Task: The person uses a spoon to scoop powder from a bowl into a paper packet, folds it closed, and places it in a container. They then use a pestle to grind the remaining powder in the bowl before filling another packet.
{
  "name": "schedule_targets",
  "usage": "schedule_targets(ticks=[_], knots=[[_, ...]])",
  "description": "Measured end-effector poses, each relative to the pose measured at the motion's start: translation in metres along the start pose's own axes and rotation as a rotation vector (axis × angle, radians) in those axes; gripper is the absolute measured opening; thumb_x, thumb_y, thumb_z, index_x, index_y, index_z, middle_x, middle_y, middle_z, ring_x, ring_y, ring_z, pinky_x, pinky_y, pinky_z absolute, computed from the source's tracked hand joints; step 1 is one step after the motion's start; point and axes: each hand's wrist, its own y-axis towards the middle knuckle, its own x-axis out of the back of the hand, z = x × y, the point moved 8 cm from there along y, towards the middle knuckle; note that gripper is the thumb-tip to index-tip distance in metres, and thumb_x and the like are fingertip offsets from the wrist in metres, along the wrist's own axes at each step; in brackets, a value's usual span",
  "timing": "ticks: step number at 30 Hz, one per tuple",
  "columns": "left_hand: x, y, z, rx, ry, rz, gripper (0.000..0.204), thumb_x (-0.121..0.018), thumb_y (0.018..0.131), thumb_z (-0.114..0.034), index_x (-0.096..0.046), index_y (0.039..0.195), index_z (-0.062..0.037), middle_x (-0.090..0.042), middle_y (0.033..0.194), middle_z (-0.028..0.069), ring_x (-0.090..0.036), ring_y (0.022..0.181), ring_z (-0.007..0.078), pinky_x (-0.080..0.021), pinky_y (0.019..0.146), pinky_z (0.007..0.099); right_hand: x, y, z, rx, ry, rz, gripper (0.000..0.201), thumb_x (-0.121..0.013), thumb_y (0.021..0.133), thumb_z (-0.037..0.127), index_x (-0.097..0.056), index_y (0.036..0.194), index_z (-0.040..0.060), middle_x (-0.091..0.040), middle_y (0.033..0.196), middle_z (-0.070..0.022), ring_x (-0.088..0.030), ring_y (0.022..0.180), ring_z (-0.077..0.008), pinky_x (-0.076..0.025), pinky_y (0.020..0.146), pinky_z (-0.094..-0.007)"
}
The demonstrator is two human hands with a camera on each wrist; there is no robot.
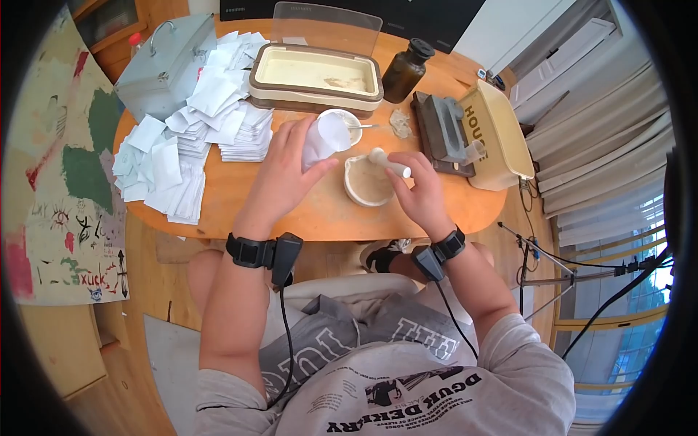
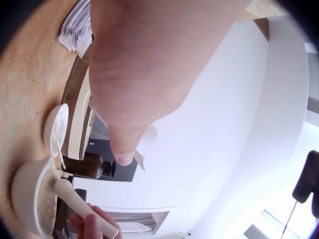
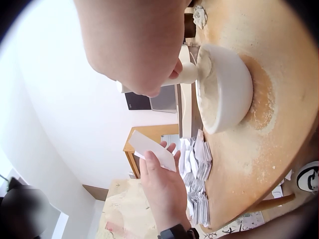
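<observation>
My left hand [image 1: 285,174] holds a curled piece of white paper [image 1: 326,139] over the table, between thumb and fingers. Just in front of my right hand [image 1: 423,192] stands a white mortar [image 1: 351,190] with pale powder [image 3: 209,97] inside. The right hand grips a white pestle [image 1: 398,170], which tilts so that its rounded head lies at the mortar's far rim. Beyond the paper is a small white bowl [image 2: 48,130] of white powder, with a spoon [image 1: 366,126] resting in it. The left wrist hides most of the paper in its own view.
Stacks of folded white paper packets [image 1: 247,134] and a metal box [image 1: 163,65] lie at the left. A cream tray with a lid [image 1: 316,91] and a brown bottle [image 1: 406,71] stand behind. On the right are a grey stone block [image 1: 440,131] and a yellow bin [image 1: 502,138].
</observation>
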Motion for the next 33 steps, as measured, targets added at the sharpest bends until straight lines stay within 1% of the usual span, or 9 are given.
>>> schedule_targets(ticks=[6,8,12,18,20,24,26,30,33], knots=[[0.002,-0.001,0.000,-0.011,0.009,-0.006,0.068,-0.074,0.090,-0.031,-0.044,0.142,0.0001,-0.049,0.135,0.0200,-0.050,0.125,0.0388,-0.043,0.105,0.0440,0.000,-0.008,-0.005,0.048,-0.014,0.015,0.021,-0.074,0.088,0.007,-0.068,0.107,0.0028,-0.067,0.104,-0.0150,-0.066,0.093,-0.0332,-0.053,0.079,-0.0386],[0.001,-0.002,-0.001,-0.019,0.010,-0.011,0.068,-0.074,0.090,-0.031,-0.044,0.143,0.0001,-0.049,0.135,0.0200,-0.050,0.125,0.0387,-0.043,0.105,0.0439,0.008,-0.005,-0.013,-0.039,0.032,-0.021,0.020,-0.074,0.089,0.007,-0.068,0.108,0.0025,-0.067,0.104,-0.0150,-0.066,0.095,-0.0324,-0.052,0.081,-0.0374],[0.001,-0.001,0.000,-0.021,0.012,-0.015,0.068,-0.074,0.089,-0.030,-0.044,0.142,0.0000,-0.049,0.135,0.0199,-0.050,0.124,0.0384,-0.044,0.105,0.0437,0.007,-0.011,-0.005,-0.033,-0.008,0.011,0.020,-0.074,0.089,0.007,-0.068,0.107,0.0021,-0.067,0.104,-0.0148,-0.066,0.095,-0.0312,-0.052,0.081,-0.0368],[0.001,-0.003,-0.001,-0.027,0.021,-0.021,0.067,-0.076,0.089,-0.028,-0.044,0.142,0.0003,-0.051,0.134,0.0196,-0.050,0.125,0.0370,-0.042,0.106,0.0428,0.005,-0.012,-0.013,0.025,0.002,-0.001,0.020,-0.074,0.089,0.009,-0.068,0.107,0.0034,-0.066,0.099,-0.0137,-0.065,0.087,-0.0301,-0.052,0.074,-0.0350],[0.001,-0.002,-0.003,-0.021,0.014,-0.018,0.067,-0.076,0.089,-0.026,-0.045,0.141,0.0010,-0.051,0.135,0.0196,-0.050,0.126,0.0358,-0.041,0.107,0.0419,0.001,-0.013,-0.031,-0.203,0.168,0.013,0.020,-0.073,0.090,0.011,-0.068,0.107,0.0028,-0.066,0.098,-0.0123,-0.065,0.085,-0.0255,-0.051,0.072,-0.0322],[0.001,-0.003,-0.002,0.003,0.006,-0.001,0.067,-0.075,0.089,-0.026,-0.044,0.142,0.0012,-0.051,0.137,0.0202,-0.049,0.128,0.0363,-0.041,0.108,0.0423,-0.001,-0.009,-0.027,-0.205,0.147,0.065,0.018,-0.072,0.092,0.012,-0.067,0.106,0.0019,-0.065,0.095,-0.0100,-0.064,0.083,-0.0194,-0.050,0.071,-0.0295],[0.002,-0.002,-0.001,-0.002,0.013,-0.006,0.067,-0.075,0.089,-0.026,-0.044,0.142,0.0013,-0.050,0.138,0.0203,-0.049,0.128,0.0364,-0.040,0.109,0.0423,-0.001,-0.010,-0.041,-0.342,0.424,0.009,0.017,-0.070,0.095,0.013,-0.066,0.106,0.0006,-0.065,0.094,-0.0078,-0.064,0.080,-0.0152,-0.051,0.071,-0.0278],[0.000,-0.002,-0.002,-0.001,0.016,0.012,0.067,-0.075,0.090,-0.026,-0.043,0.142,0.0015,-0.050,0.138,0.0201,-0.049,0.129,0.0363,-0.040,0.109,0.0414,-0.004,-0.006,-0.041,-0.361,0.295,0.115,0.016,-0.068,0.097,0.012,-0.065,0.106,-0.0009,-0.064,0.094,-0.0072,-0.064,0.079,-0.0126,-0.052,0.071,-0.0265],[0.001,-0.004,-0.002,0.015,0.009,0.013,0.067,-0.075,0.090,-0.026,-0.043,0.142,0.0012,-0.050,0.137,0.0197,-0.049,0.128,0.0359,-0.041,0.108,0.0411,-0.003,-0.008,-0.044,-0.432,0.444,0.069,0.016,-0.067,0.098,0.012,-0.064,0.105,-0.0017,-0.063,0.094,-0.0072,-0.065,0.080,-0.0123,-0.052,0.072,-0.0263]])
